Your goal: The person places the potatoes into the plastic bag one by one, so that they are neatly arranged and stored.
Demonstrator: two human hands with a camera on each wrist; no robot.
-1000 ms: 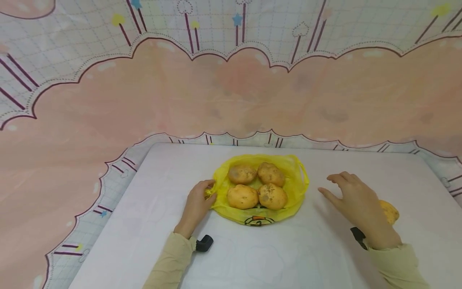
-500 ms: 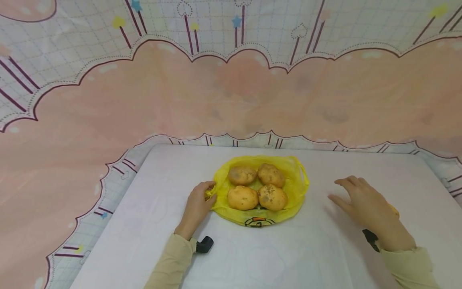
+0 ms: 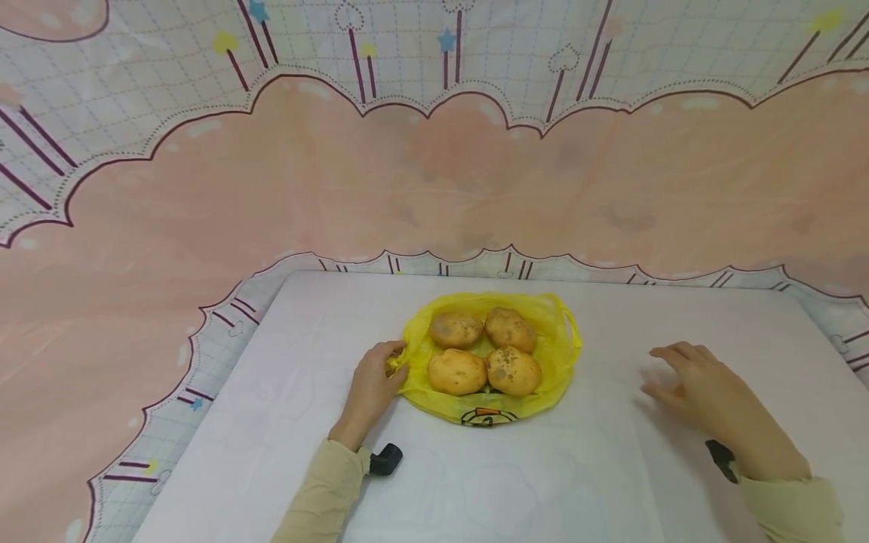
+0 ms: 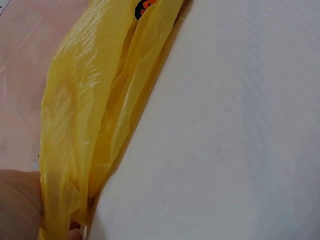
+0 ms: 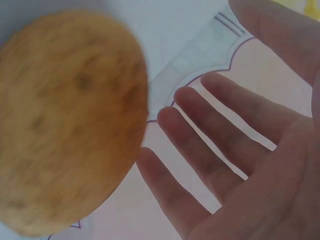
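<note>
A yellow plastic bag [image 3: 558, 377] lies spread on the table with its mouth open upward. Several potatoes [image 3: 456, 372] sit inside it, close together. My left hand [image 3: 372, 386] grips the bag's left edge; in the left wrist view the yellow plastic [image 4: 75, 100] runs up from that hand [image 4: 19, 202]. On the right, my right hand [image 3: 723, 403] hovers apart from the bag, its fingers loosely spread and holding nothing. The right wrist view shows a loose potato [image 5: 70, 120] large and blurred beside the spread fingers [image 5: 200, 147]. From the head view, that potato is hidden behind the right hand and wrist.
The white table [image 3: 434, 483] carries the bag. Behind it hangs a pink and white patterned cloth [image 3: 407, 181]. A black wrist strap piece [image 3: 385, 460] sticks out by the left cuff, another [image 3: 722, 460] by the right.
My right hand has drawn back to the right and toward me, away from the bag, covering the loose potato from the head view. The left hand and bag stay put.
</note>
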